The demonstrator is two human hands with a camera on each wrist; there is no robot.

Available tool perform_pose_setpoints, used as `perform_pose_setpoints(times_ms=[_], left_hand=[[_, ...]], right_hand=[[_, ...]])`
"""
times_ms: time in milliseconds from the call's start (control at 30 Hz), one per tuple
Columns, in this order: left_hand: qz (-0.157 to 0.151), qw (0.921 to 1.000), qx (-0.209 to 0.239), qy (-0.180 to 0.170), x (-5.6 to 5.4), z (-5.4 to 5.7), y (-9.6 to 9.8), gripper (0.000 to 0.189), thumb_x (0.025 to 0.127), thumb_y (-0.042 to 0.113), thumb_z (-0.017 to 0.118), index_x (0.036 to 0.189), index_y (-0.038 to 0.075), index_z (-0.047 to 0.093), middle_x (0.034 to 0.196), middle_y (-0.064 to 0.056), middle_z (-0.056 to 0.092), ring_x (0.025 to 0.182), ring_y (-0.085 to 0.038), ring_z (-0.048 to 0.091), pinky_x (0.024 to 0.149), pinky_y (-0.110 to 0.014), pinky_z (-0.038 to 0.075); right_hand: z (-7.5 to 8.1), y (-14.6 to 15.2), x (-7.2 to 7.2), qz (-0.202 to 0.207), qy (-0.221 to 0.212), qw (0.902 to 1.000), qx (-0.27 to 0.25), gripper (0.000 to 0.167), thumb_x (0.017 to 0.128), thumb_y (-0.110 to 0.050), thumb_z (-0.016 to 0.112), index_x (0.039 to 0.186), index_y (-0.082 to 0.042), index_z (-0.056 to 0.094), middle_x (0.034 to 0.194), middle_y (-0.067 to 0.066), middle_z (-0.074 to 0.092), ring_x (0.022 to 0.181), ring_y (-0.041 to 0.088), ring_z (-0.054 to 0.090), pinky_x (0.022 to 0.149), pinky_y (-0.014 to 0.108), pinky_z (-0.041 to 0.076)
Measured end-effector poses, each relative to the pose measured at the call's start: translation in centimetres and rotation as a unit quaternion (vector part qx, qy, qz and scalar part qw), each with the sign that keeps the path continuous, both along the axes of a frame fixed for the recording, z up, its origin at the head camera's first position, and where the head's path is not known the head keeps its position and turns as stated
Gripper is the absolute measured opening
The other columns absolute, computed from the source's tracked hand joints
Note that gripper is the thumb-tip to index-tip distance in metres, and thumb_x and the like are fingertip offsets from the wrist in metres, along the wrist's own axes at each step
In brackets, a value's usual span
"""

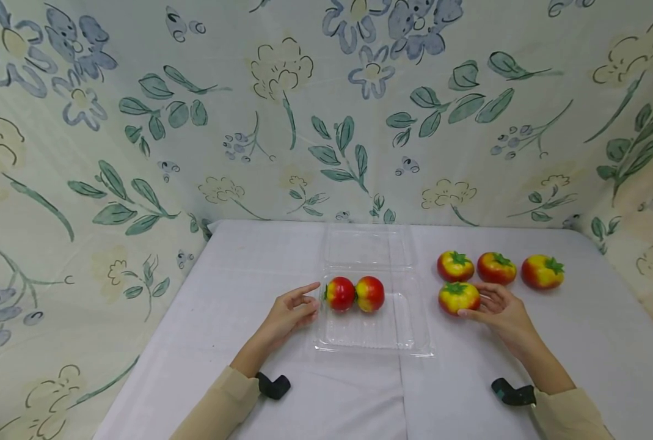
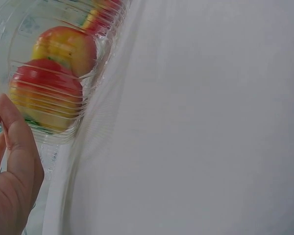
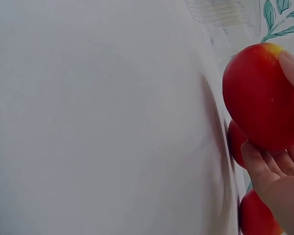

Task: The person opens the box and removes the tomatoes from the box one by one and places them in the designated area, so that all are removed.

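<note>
My right hand point(image 1: 502, 311) grips a red-and-yellow fruit point(image 1: 458, 298) with a green leafy top, thumb on the near side and fingers on the far side. In the right wrist view this fruit point(image 3: 262, 98) shows its smooth red underside, raised over the cloth. A clear plastic clamshell box point(image 1: 370, 333) lies with its lid point(image 1: 367, 247) folded back. Two like fruits, a left one point(image 1: 339, 293) and a right one point(image 1: 370, 293), lie side by side on their sides in its far left part. My left hand point(image 1: 290, 311) has its fingertips right at the box's left rim, fingers loosely bent.
Three more such fruits stand in a row at the far right: a left one point(image 1: 455, 266), a middle one point(image 1: 496, 268) and a right one point(image 1: 542, 272). A white cloth point(image 1: 238, 263) covers the table. Flower-patterned fabric point(image 1: 282, 122) hangs behind and at the sides.
</note>
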State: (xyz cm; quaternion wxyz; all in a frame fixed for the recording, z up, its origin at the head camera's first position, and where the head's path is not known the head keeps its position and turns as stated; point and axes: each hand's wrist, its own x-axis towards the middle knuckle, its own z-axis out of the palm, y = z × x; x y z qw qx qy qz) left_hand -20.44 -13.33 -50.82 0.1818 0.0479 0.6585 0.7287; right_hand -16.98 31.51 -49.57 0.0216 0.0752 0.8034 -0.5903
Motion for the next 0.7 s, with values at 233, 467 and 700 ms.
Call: perform_pose_setpoints(times_ms=[233, 467, 700], left_hand=[[0.003, 1.0000, 0.004, -0.003, 0.09, 0.13, 0.03, 0.052, 0.096, 0.007, 0.067, 0.145, 0.006, 0.052, 0.100, -0.008, 0.061, 0.080, -0.014, 0.063, 0.078, -0.023, 0.058], [0.003, 1.0000, 0.001, -0.003, 0.00, -0.04, 0.04, 0.052, 0.096, 0.007, 0.067, 0.145, 0.006, 0.051, 0.100, -0.008, 0.061, 0.080, -0.014, 0.063, 0.078, -0.024, 0.058], [0.009, 0.9999, -0.002, -0.010, -0.02, -0.19, 0.00, 0.051, 0.095, 0.007, 0.068, 0.144, 0.008, 0.053, 0.101, -0.008, 0.061, 0.080, -0.014, 0.063, 0.078, -0.024, 0.058]], right_hand=[[-0.01, 0.00, 0.14, 0.001, -0.004, 1.0000, -0.001, 0.070, 0.086, -0.022, 0.081, 0.139, -0.003, 0.041, 0.148, 0.024, 0.037, 0.133, 0.040, 0.040, 0.086, 0.011, 0.048], [-0.49, 0.27, 0.17, 0.009, -0.004, 1.0000, 0.001, 0.072, 0.086, -0.022, 0.081, 0.141, -0.001, 0.039, 0.146, 0.023, 0.039, 0.116, 0.009, 0.047, 0.085, 0.011, 0.049], [-0.56, 0.38, 0.30, 0.012, -0.008, 0.9999, 0.006, 0.073, 0.085, -0.021, 0.081, 0.141, 0.000, 0.039, 0.146, 0.025, 0.039, 0.109, 0.000, 0.048, 0.085, 0.011, 0.049]])
